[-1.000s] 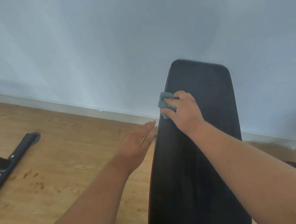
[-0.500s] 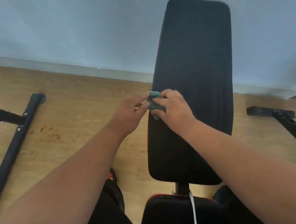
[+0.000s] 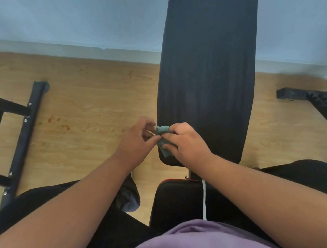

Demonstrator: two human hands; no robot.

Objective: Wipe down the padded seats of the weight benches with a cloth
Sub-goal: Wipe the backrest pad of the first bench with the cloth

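Teal cloth [image 3: 163, 140] bunched between both hands at the near left corner of the long black back pad [image 3: 206, 88].
Right hand [image 3: 188, 143] grips the cloth in curled fingers; left hand [image 3: 138, 141] pinches its edge just beside. It looks soft, light and limp, best gathered into a thick wad in the palm. The vinyl pad seems firm and smooth; the seat pad [image 3: 176, 198] lies nearer than both hands.

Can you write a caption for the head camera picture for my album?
Both hands hold a small teal cloth at the long black padded bench back's lower left edge.
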